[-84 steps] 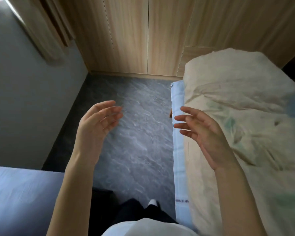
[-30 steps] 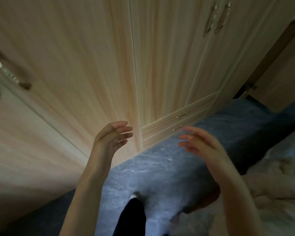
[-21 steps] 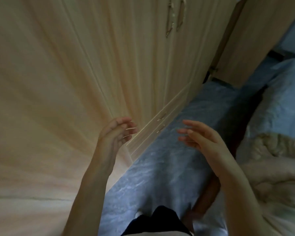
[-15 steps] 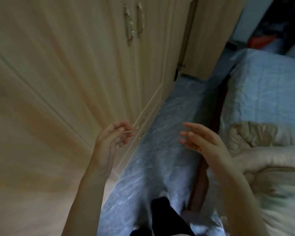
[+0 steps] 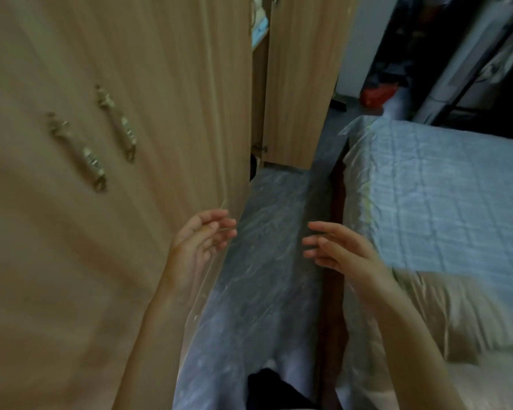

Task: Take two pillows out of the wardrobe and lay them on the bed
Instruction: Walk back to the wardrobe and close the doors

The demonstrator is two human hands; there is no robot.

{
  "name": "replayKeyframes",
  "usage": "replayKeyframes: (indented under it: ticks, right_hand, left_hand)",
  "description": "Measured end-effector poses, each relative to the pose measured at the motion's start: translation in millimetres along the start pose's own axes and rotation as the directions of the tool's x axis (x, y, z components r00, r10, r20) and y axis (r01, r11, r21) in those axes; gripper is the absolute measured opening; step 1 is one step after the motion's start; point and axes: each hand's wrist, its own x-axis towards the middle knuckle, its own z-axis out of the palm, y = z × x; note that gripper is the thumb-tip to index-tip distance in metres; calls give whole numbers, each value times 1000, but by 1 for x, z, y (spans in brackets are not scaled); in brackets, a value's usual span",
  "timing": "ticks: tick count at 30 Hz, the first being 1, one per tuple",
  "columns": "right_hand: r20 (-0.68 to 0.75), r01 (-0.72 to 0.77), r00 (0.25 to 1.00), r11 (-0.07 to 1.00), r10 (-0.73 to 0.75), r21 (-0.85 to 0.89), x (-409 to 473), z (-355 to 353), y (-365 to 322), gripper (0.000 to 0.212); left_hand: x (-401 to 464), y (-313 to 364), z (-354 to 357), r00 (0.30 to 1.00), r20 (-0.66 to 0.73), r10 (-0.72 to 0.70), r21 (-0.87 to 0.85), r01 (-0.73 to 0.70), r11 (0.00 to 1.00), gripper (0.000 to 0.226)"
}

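A light wooden wardrobe (image 5: 107,202) fills the left side, its near doors closed with two brass handles (image 5: 116,125). Farther along, one wardrobe door (image 5: 299,78) stands open, and pale folded fabric (image 5: 259,22) shows in the gap; I cannot tell if it is a pillow. The bed (image 5: 444,202) with a pale blue sheet lies on the right, a cream quilt (image 5: 462,318) bunched at its near end. My left hand (image 5: 200,247) hovers empty beside the wardrobe front, fingers apart. My right hand (image 5: 341,253) is empty too, fingers spread over the bed's edge.
A narrow strip of grey marbled floor (image 5: 264,261) runs between wardrobe and bed. The open door juts into this aisle ahead. A red object (image 5: 378,94) and dark clutter sit beyond the bed's far end. My dark trouser leg (image 5: 273,386) shows at the bottom.
The view has swung right along the wardrobe, from the room's corner to the aisle. The open door and the bed's blue sheet have come into sight. Both hands stay raised and empty.
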Motion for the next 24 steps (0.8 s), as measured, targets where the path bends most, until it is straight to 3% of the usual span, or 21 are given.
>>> replayKeyframes:
  ticks: [6, 15, 24]
  right_hand:
    - [-4, 16, 1000, 1000, -16, 15, 86, -41, -15, 23]
    - [-219, 66, 975, 990, -37, 126, 234, -95, -24, 23]
    - [-259, 90, 964, 990, -60, 104, 416, -121, -76, 20]
  left_hand:
    - [90, 10, 35, 1000, 2, 7, 15, -7, 1000, 24]
    - [276, 4, 91, 994, 107, -23, 8, 23, 1000, 23]
    - [469, 33, 153, 982, 189, -16, 48, 7, 999, 23]
